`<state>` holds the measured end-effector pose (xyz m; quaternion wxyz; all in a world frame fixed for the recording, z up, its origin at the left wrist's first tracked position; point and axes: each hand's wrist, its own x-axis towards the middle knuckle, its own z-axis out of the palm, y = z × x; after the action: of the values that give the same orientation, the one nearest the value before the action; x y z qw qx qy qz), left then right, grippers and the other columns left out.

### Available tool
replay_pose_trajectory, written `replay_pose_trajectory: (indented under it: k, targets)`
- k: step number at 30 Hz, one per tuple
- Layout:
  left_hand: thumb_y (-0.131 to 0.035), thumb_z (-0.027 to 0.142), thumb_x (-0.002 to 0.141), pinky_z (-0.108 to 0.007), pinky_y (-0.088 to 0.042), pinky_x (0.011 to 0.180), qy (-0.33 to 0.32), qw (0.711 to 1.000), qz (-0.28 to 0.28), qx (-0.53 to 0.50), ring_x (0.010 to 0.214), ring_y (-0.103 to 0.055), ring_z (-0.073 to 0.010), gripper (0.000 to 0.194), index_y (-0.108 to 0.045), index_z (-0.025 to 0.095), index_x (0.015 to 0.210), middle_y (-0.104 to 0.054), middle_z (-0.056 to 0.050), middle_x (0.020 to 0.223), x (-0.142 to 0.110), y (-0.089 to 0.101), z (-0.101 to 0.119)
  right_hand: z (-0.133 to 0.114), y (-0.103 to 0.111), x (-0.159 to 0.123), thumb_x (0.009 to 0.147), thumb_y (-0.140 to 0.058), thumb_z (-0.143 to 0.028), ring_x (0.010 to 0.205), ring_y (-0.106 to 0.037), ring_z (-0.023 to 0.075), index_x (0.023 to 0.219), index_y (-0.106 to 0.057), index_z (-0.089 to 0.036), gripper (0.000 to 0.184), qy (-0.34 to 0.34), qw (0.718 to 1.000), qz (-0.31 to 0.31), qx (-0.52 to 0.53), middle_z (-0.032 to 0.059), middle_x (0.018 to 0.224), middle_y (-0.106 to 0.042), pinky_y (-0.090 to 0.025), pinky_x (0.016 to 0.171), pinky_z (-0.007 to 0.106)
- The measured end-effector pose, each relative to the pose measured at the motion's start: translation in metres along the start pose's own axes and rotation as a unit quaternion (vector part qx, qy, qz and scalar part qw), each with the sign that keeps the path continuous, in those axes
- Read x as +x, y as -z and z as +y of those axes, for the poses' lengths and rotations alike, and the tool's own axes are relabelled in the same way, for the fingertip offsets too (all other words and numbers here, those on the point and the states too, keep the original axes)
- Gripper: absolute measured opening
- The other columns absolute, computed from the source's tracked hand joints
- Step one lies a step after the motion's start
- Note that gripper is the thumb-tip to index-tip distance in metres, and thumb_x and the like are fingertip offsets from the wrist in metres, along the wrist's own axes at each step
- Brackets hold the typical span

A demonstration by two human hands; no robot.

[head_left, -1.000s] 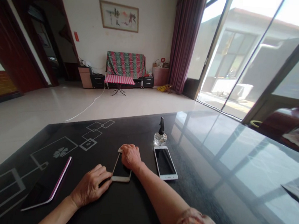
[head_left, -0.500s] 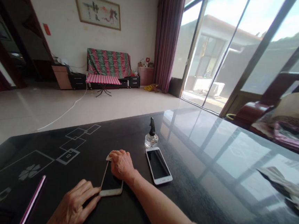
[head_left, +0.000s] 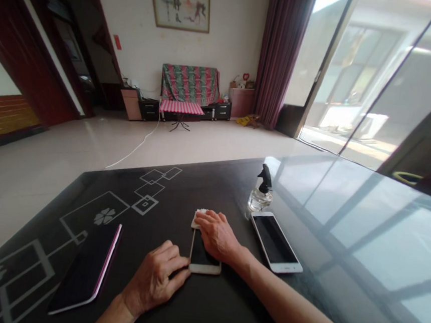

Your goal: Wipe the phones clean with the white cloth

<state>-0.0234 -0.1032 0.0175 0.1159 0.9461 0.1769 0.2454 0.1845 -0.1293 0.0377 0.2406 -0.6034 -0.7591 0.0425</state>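
Note:
A white-framed smartphone [head_left: 204, 269] lies flat on the black table, its dark screen partly covered by my right hand [head_left: 216, 234]. Under the fingers of that hand, a white cloth or tissue [head_left: 197, 219] is pressed against the phone's far end. My left hand [head_left: 160, 272] grips the phone's near left corner between thumb and fingers. To the right lies a second white smartphone [head_left: 276, 242], screen up. Just behind it stands a transparent spray bottle [head_left: 260, 198] with a black trigger head.
Left of my hands lies a dark, flat tablet-like device [head_left: 85, 266] with a pink edge. The glossy table [head_left: 182, 194] has pale square and flower patterns. Beyond it are a small table with a checked cloth [head_left: 182, 107], a white cable [head_left: 135, 148] on the floor and glass doors.
The view has swung left, so the table things appear further right and more of the pink-edged device shows. My right hand still presses the white cloth on the phone; my left still grips its corner.

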Motion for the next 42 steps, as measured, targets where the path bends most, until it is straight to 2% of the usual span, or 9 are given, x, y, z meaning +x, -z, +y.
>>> replay_pose_trajectory:
  k: [3,8,16,22,27,30,33,37,42]
  targets:
    - [-0.055,0.021,0.089,-0.029,-0.041,0.062,0.002,1.000,0.003,-0.001,0.070,-0.049,-0.0176,0.012,-0.066,0.020,0.087,-0.055,-0.002,0.070,0.000,0.000,0.000,-0.013,0.007,-0.017,0.087,-0.041,-0.014,0.120,-0.045,0.0202,0.112,-0.060,-0.023,0.032,0.029,0.999,-0.027,-0.011,0.0035,0.131,-0.056,-0.032,0.099,0.037]
    - [-0.055,0.019,0.087,-0.030,-0.041,0.061,0.000,1.000,0.010,0.003,0.070,-0.050,-0.0176,0.011,-0.065,0.020,0.085,-0.055,-0.002,0.070,0.001,-0.001,0.001,-0.022,0.013,-0.033,0.084,-0.045,-0.015,0.122,-0.044,0.0195,0.112,-0.059,-0.028,0.034,0.028,0.998,-0.045,-0.017,0.0001,0.133,-0.055,-0.031,0.101,0.037]
    - [-0.057,0.021,0.087,-0.030,-0.041,0.061,0.003,1.000,0.012,0.004,0.069,-0.050,-0.0176,0.009,-0.066,0.020,0.086,-0.056,-0.002,0.069,0.001,-0.001,0.001,0.000,0.004,0.001,0.085,-0.041,-0.014,0.124,-0.043,0.0226,0.115,-0.059,-0.024,0.036,0.011,0.999,-0.031,-0.040,0.0021,0.131,-0.056,-0.030,0.102,0.041]
    - [-0.056,0.022,0.088,-0.029,-0.041,0.061,-0.002,1.000,0.013,-0.005,0.069,-0.050,-0.0175,0.010,-0.067,0.020,0.088,-0.056,-0.002,0.069,0.001,-0.001,0.001,0.000,0.002,0.010,0.087,-0.039,-0.014,0.122,-0.045,0.0228,0.114,-0.060,-0.022,0.035,-0.012,0.999,-0.025,-0.046,0.0044,0.130,-0.057,-0.031,0.101,0.042]
    - [-0.056,0.022,0.088,-0.029,-0.041,0.061,-0.002,1.000,0.017,0.001,0.068,-0.049,-0.0171,0.011,-0.067,0.020,0.086,-0.055,-0.002,0.068,0.001,0.000,0.001,-0.010,0.011,-0.018,0.082,-0.045,-0.012,0.127,-0.041,0.0244,0.116,-0.059,-0.025,0.039,0.013,0.998,-0.050,-0.044,0.0032,0.132,-0.056,-0.029,0.103,0.045]
    - [-0.056,0.022,0.088,-0.029,-0.041,0.060,-0.006,1.000,0.022,0.005,0.068,-0.049,-0.0174,0.011,-0.067,0.020,0.087,-0.055,-0.002,0.067,0.002,0.000,0.001,-0.019,0.018,-0.044,0.086,-0.043,-0.015,0.128,-0.040,0.0242,0.115,-0.058,-0.030,0.036,0.020,0.998,-0.045,-0.040,0.0016,0.132,-0.056,-0.026,0.105,0.047]
    - [-0.056,0.023,0.088,-0.029,-0.041,0.059,-0.008,1.000,0.028,0.006,0.067,-0.050,-0.0173,0.012,-0.068,0.020,0.087,-0.056,-0.002,0.067,0.002,0.000,0.002,-0.023,0.022,-0.055,0.090,-0.045,-0.023,0.123,-0.044,0.0238,0.112,-0.060,-0.031,0.028,0.026,0.999,-0.026,-0.034,0.0014,0.128,-0.058,-0.028,0.103,0.044]
    - [-0.056,0.024,0.088,-0.028,-0.041,0.059,-0.003,1.000,0.024,0.002,0.068,-0.050,-0.0171,0.012,-0.068,0.021,0.089,-0.056,-0.002,0.068,0.002,-0.001,0.001,-0.016,0.022,-0.038,0.090,-0.044,-0.019,0.104,-0.053,0.0202,0.096,-0.065,-0.027,0.024,0.019,0.999,-0.016,-0.041,0.0028,0.115,-0.064,-0.036,0.091,0.037]
    - [-0.058,0.023,0.087,-0.030,-0.041,0.061,0.006,1.000,0.016,0.000,0.068,-0.050,-0.0173,0.011,-0.068,0.021,0.090,-0.056,-0.002,0.069,0.001,-0.002,-0.001,-0.001,0.011,-0.014,0.089,-0.044,-0.020,0.103,-0.053,0.0230,0.098,-0.065,-0.024,0.024,-0.065,0.994,0.025,-0.079,0.0052,0.116,-0.062,-0.039,0.087,0.038]
